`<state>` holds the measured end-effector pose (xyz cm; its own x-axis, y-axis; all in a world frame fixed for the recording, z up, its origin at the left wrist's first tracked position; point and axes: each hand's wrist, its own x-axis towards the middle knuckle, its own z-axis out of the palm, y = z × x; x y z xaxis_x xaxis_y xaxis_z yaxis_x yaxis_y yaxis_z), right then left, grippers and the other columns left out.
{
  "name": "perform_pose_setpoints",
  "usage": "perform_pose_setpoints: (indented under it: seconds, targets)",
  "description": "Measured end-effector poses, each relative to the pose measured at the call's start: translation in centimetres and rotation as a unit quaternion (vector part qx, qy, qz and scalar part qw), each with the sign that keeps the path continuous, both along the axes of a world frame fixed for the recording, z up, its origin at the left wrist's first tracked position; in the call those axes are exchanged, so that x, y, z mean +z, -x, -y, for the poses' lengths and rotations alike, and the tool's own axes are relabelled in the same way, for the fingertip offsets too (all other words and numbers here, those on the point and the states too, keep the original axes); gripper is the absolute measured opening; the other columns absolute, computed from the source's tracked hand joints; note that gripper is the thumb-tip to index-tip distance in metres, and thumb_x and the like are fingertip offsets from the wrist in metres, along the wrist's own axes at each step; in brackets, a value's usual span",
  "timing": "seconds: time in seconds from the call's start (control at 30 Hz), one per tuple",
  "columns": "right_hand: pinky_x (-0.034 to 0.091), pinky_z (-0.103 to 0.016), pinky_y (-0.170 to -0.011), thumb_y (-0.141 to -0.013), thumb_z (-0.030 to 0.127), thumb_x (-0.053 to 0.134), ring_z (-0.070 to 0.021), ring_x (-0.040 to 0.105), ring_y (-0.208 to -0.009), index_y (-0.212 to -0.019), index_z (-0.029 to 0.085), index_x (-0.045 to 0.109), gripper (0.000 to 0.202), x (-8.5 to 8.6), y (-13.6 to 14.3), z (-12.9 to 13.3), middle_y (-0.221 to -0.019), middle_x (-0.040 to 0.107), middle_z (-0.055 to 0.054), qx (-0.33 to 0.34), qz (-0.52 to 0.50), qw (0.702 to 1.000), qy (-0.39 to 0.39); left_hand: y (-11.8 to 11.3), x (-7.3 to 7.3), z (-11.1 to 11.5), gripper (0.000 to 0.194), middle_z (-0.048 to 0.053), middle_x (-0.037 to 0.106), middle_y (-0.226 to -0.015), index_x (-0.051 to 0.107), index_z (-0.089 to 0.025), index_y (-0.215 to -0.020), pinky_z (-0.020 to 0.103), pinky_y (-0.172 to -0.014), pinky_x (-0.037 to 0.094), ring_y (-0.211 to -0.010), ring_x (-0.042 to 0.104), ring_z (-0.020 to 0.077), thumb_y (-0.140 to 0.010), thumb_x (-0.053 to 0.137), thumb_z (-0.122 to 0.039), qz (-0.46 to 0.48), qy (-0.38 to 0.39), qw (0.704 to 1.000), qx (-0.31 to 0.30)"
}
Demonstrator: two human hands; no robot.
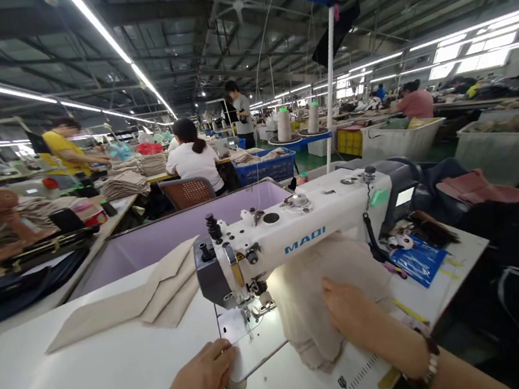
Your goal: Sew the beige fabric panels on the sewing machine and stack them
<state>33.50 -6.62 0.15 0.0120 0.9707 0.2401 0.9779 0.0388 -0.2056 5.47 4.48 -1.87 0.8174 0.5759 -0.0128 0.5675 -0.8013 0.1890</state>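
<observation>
A white sewing machine (293, 228) stands on the white table, its lamp lit over the presser foot (263, 308). My left hand (199, 383) rests on the machine bed left of the needle area, fingers stretched out and nothing seen in them. Under the machine arm lies a stack of beige fabric pieces (307, 329). My right hand (350, 310) is on this stack, fingers bent and closed on the fabric at its upper right. More beige fabric pieces (158, 299) lie fanned out to the left of the machine head.
A lilac bin (186, 221) sits behind the table. Right of the machine lie a blue packet (418, 261), small tools and a brush (433, 228). Thread cones (283, 125) stand on a blue holder. Several people work at tables farther back.
</observation>
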Motion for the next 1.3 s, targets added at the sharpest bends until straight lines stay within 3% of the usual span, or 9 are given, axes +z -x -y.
perform_pose_setpoints:
  seconds: [0.2, 0.37, 0.57, 0.67, 0.8, 0.9, 1.03, 1.17, 1.3]
  targets:
    - [0.044, -0.032, -0.067, -0.069, 0.005, 0.038, -0.0177, 0.054, -0.070, -0.060, 0.019, 0.049, 0.020, 1.1, -1.8, -0.4, -0.073, 0.055, -0.007, -0.013, -0.200, 0.980, -0.004, 0.4, 0.3, 0.4, 0.028, 0.006, 0.062, -0.103, 0.061, -0.022, -0.098, 0.032, -0.081, 0.052, -0.090, 0.062, 0.0200, -0.086, 0.038, -0.011, 0.018, -0.022, 0.999, -0.022]
    - [0.043, -0.023, -0.050, -0.067, 0.020, 0.044, -0.0106, 0.050, -0.054, -0.060, 0.018, 0.045, 0.008, 2.3, -5.7, 0.2, -0.066, 0.049, 0.000, 0.006, -0.370, 0.928, 0.044, -0.4, 1.7, 2.2, 0.032, 0.003, 0.065, -0.101, 0.059, -0.024, -0.104, 0.024, -0.074, 0.055, -0.085, 0.065, 0.0162, -0.085, 0.037, -0.012, 0.094, -0.097, 0.987, -0.087]
    - [0.043, -0.019, -0.042, -0.062, 0.021, 0.050, -0.0058, 0.052, -0.044, -0.058, 0.015, 0.048, 0.007, 2.7, -1.2, 3.8, -0.078, 0.049, 0.001, 0.034, -0.524, 0.843, 0.117, -3.7, 3.2, 5.9, 0.032, 0.011, 0.062, -0.109, 0.048, -0.016, -0.120, 0.029, -0.074, 0.056, -0.093, 0.063, 0.0210, -0.090, 0.036, -0.019, 0.202, -0.267, 0.939, -0.079]
    - [0.038, -0.014, -0.041, -0.062, 0.010, 0.046, -0.0056, 0.055, -0.047, -0.059, 0.016, 0.050, 0.007, 2.5, 2.0, 5.0, -0.074, 0.052, 0.002, 0.052, -0.475, 0.869, 0.132, -5.5, 3.0, 7.3, 0.042, 0.018, 0.049, -0.126, 0.039, -0.013, -0.128, 0.032, -0.081, 0.053, -0.111, 0.053, 0.0248, -0.086, 0.034, -0.009, 0.231, -0.259, 0.935, -0.067]
    - [0.040, -0.013, -0.046, -0.061, 0.002, 0.047, -0.0061, 0.055, -0.052, -0.059, 0.015, 0.055, 0.015, 2.0, 4.1, 5.6, -0.073, 0.057, 0.001, 0.106, -0.400, 0.897, 0.153, -5.9, 2.7, 8.2, 0.048, 0.011, 0.046, -0.131, 0.053, -0.016, -0.110, 0.029, -0.090, 0.048, -0.116, 0.049, 0.0199, -0.073, 0.031, 0.005, 0.208, -0.133, 0.960, -0.133]
    - [0.046, -0.016, -0.056, -0.064, 0.001, 0.050, -0.0099, 0.058, -0.062, -0.065, 0.015, 0.061, 0.017, 1.4, 4.0, 5.8, -0.076, 0.060, -0.002, 0.163, -0.337, 0.917, 0.139, -3.5, 2.2, 7.9, 0.048, 0.005, 0.057, -0.121, 0.058, -0.018, -0.101, 0.024, -0.092, 0.045, -0.108, 0.055, 0.0152, -0.067, 0.034, 0.006, 0.150, -0.039, 0.979, -0.131]
    - [0.047, -0.025, -0.085, -0.068, 0.004, 0.052, -0.0170, 0.060, -0.095, -0.100, 0.016, 0.062, 0.036, 0.6, 3.2, 5.8, -0.101, 0.065, -0.007, 0.200, -0.219, 0.949, 0.109, 2.6, 0.2, 7.1, 0.044, 0.004, 0.052, -0.126, 0.057, -0.022, -0.105, 0.024, -0.094, 0.043, -0.111, 0.053, 0.0155, -0.071, 0.041, 0.001, 0.118, 0.036, 0.989, -0.082]
    - [0.029, -0.032, -0.105, -0.068, 0.001, 0.050, -0.0161, 0.047, -0.117, -0.119, 0.021, 0.053, 0.055, 0.5, 3.5, 4.8, -0.123, 0.055, -0.005, 0.329, -0.118, 0.919, 0.183, 7.8, -1.9, 7.2, 0.033, 0.004, 0.052, -0.127, 0.055, -0.027, -0.110, 0.033, -0.100, 0.037, -0.115, 0.050, 0.0181, -0.081, 0.049, -0.013, 0.137, 0.019, 0.990, -0.027]
    - [0.038, -0.040, -0.099, -0.074, 0.015, 0.055, -0.0212, 0.052, -0.112, -0.124, 0.023, 0.047, 0.052, -0.2, 4.6, 3.5, -0.122, 0.056, -0.009, 0.380, -0.043, 0.909, 0.164, 9.8, -1.7, 8.1, 0.031, 0.008, 0.045, -0.133, 0.050, -0.026, -0.117, 0.048, -0.105, 0.021, -0.121, 0.043, 0.0228, -0.086, 0.049, -0.030, 0.182, -0.015, 0.983, -0.017]
